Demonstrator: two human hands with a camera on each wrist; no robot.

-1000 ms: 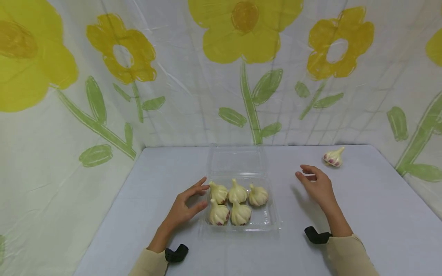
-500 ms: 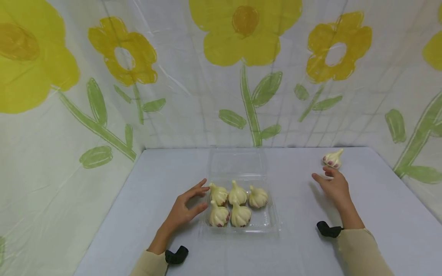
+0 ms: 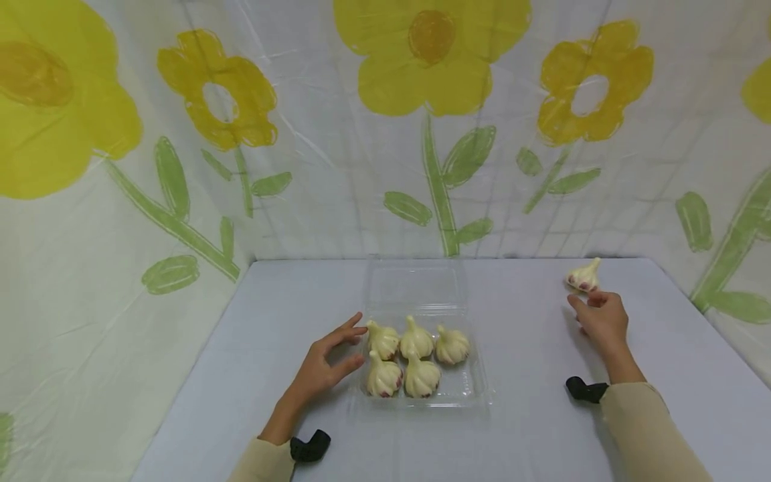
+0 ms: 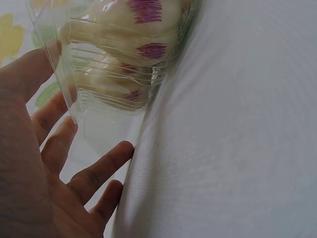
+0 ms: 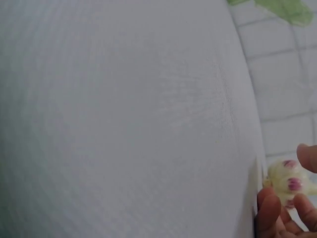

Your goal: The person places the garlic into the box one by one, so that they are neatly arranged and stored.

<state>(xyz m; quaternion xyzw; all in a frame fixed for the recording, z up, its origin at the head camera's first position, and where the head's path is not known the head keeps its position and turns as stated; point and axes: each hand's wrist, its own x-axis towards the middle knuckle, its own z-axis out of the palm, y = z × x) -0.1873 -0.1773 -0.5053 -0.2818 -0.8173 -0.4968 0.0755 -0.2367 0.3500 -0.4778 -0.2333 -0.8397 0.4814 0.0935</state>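
Observation:
A clear plastic clamshell box (image 3: 460, 387) lies with its lid back in the middle of the table. Several garlic bulbs (image 3: 417, 338) sit inside it in two rows. My left hand (image 3: 322, 367) is at the box's left side, thumb and fingers spread; in the left wrist view its fingertips (image 4: 55, 47) are right at the clear rim. One loose garlic bulb (image 3: 583, 276), cream with purple patches, rests near the table's far right edge. Just in front of that bulb is my right hand (image 3: 604, 321), thumb and fingers parted. The right wrist view shows the bulb (image 5: 293, 184) between and beyond the fingers.
The box's transparent lid (image 3: 415, 284) lies flat behind the bulbs. A white cloth covers the table (image 3: 271, 288). Behind it hangs a white curtain (image 3: 337, 181) printed with yellow flowers. A black wrist mount (image 3: 585, 389) sits on each arm.
My right hand has moved right and away from me, up to the loose garlic bulb. The left hand has stayed at the box's side.

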